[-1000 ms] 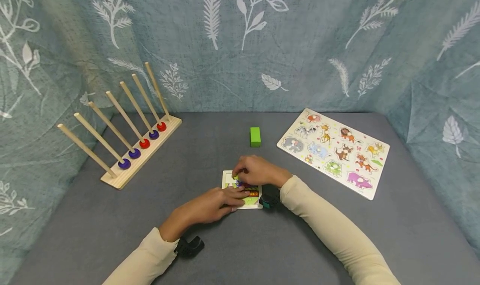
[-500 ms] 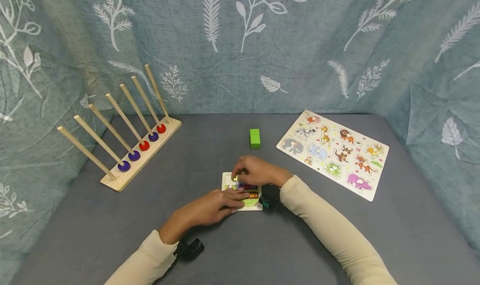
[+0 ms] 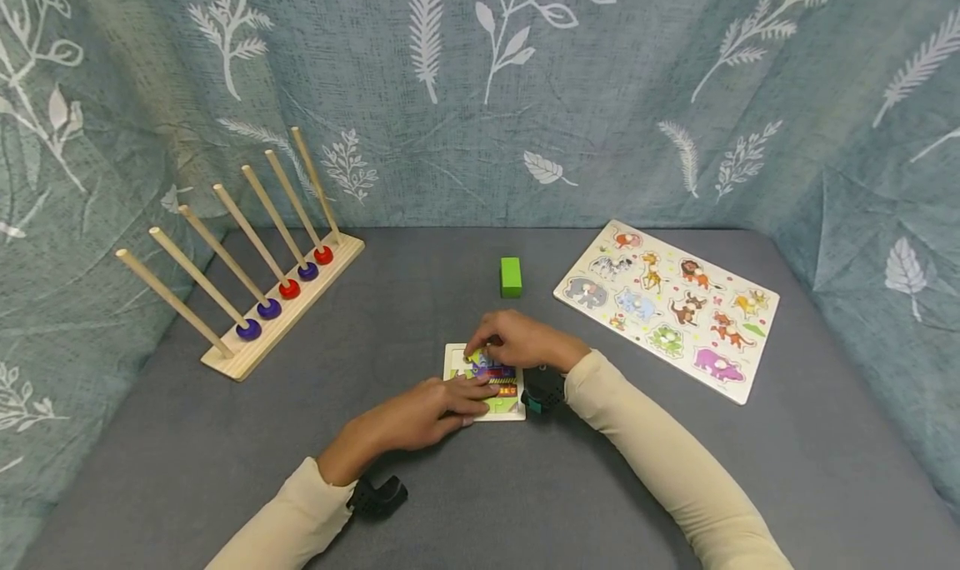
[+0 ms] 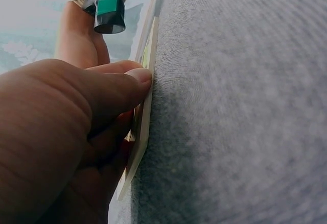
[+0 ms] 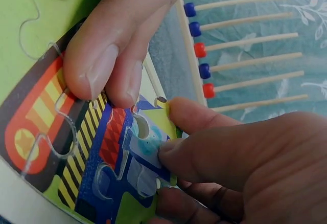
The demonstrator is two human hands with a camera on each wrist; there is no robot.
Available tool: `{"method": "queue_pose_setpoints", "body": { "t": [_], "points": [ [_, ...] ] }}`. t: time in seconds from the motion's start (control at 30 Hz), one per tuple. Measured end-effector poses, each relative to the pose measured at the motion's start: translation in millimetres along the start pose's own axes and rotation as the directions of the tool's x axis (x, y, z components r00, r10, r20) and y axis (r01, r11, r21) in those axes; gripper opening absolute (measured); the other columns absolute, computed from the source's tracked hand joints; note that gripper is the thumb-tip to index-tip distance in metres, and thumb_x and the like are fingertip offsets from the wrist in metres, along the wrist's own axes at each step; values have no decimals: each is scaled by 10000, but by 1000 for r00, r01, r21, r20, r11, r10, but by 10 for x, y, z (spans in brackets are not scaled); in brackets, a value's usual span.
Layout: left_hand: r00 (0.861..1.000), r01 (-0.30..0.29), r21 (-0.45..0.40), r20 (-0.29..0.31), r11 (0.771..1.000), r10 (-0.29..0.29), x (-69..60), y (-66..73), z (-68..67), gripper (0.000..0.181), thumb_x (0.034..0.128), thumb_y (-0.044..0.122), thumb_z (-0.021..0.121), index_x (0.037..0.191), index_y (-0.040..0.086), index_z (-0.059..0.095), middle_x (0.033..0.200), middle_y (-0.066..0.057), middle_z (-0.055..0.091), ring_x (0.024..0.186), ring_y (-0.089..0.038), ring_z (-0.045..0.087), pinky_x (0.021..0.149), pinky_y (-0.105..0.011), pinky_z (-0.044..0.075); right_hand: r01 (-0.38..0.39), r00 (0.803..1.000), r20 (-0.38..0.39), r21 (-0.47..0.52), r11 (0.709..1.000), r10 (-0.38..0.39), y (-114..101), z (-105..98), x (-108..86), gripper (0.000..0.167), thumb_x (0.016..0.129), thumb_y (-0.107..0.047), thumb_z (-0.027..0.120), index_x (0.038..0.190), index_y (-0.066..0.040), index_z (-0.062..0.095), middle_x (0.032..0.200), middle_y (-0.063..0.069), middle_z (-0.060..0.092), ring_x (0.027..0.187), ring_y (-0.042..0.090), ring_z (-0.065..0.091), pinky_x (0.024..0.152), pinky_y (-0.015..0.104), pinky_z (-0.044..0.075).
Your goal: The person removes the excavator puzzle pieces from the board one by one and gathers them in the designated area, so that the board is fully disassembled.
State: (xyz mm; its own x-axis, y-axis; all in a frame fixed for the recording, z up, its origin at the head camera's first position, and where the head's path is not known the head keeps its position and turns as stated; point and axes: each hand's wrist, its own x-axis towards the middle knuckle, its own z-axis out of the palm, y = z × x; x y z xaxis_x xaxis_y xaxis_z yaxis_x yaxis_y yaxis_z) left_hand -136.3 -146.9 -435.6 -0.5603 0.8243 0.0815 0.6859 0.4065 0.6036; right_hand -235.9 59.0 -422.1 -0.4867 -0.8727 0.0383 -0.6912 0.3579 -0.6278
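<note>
A small jigsaw puzzle [image 3: 457, 355] in a pale wooden frame lies on the grey table; it pictures a blue and red vehicle on black tracks. My left hand [image 3: 423, 412] rests on its lower left part, fingers stretched over the pieces. In the left wrist view the left thumb [image 4: 127, 83] touches the board's edge [image 4: 143, 137]. My right hand [image 3: 517, 339] is at the upper part of the puzzle. Its thumb and index finger pinch a puzzle piece [image 5: 148, 142], yellow-green and blue, seen close up in the right wrist view. Fingers hide some of the other pieces.
A green block [image 3: 511, 277] stands behind the puzzle. At the left is a wooden peg stand [image 3: 300, 305] with red and blue beads on several rods. An animal peg puzzle board [image 3: 667, 307] lies at the right. A leaf-patterned cloth [image 3: 450, 162] hangs behind the table.
My right hand has shifted slightly, and more of the blue picture shows beneath it. It pinches at the same corner of the puzzle. The left hand stays in place.
</note>
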Motion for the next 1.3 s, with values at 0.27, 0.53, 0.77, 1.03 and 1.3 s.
{"method": "queue_pose_setpoints", "body": {
  "t": [0.27, 0.53, 0.77, 1.03, 1.3],
  "points": [
    [1000, -6, 3, -1, 1000, 6, 3, 2, -9, 293, 945, 25, 619, 1233, 5, 664, 1416, -75, 513, 1345, -240, 421, 1051, -417, 386, -26, 1000, -6, 15, 1000, 26, -38, -16, -14, 261, 882, 53, 604, 1049, -71, 761, 848, -7, 599, 705, 77, 481, 653, 232, 438],
    [1000, 6, -2, -1, 1000, -6, 6, 15, -25, 306, 938, 14, 622, 1242, 8, 658, 1419, -74, 507, 1353, -241, 408, 1059, -426, 374, -32, 999, -37, 36, 999, 33, -19, -3, -20, 255, 879, 53, 616, 1047, -73, 761, 889, 2, 625, 740, 86, 513, 682, 240, 455],
    [1000, 8, -6, 2, 1000, -8, 4, 32, -28, 298, 945, 19, 614, 1240, 3, 658, 1423, -71, 505, 1352, -238, 410, 1056, -420, 379, -30, 998, -52, 93, 995, 35, 0, 5, -47, 236, 880, 42, 625, 1039, -68, 759, 915, 20, 641, 772, 83, 540, 703, 240, 476],
    [1000, 21, -14, -1, 1000, -21, 4, 23, -16, 292, 950, 36, 617, 1237, 13, 664, 1417, -56, 516, 1340, -222, 430, 1045, -405, 395, -32, 998, -56, 161, 986, 42, -11, -1, -81, 244, 876, 62, 619, 1057, -39, 748, 902, 14, 638, 775, 83, 549, 704, 242, 484],
    [1000, 24, -40, -4, 999, -24, 11, 22, -23, 316, 929, 3, 619, 1242, 15, 662, 1424, -50, 509, 1359, -241, 402, 1084, -426, 340, -105, 993, -24, 198, 974, 112, -8, -28, -90, 244, 908, 45, 608, 1138, 22, 685, 867, 18, 645, 756, 71, 577, 686, 233, 491]
  ]
}}
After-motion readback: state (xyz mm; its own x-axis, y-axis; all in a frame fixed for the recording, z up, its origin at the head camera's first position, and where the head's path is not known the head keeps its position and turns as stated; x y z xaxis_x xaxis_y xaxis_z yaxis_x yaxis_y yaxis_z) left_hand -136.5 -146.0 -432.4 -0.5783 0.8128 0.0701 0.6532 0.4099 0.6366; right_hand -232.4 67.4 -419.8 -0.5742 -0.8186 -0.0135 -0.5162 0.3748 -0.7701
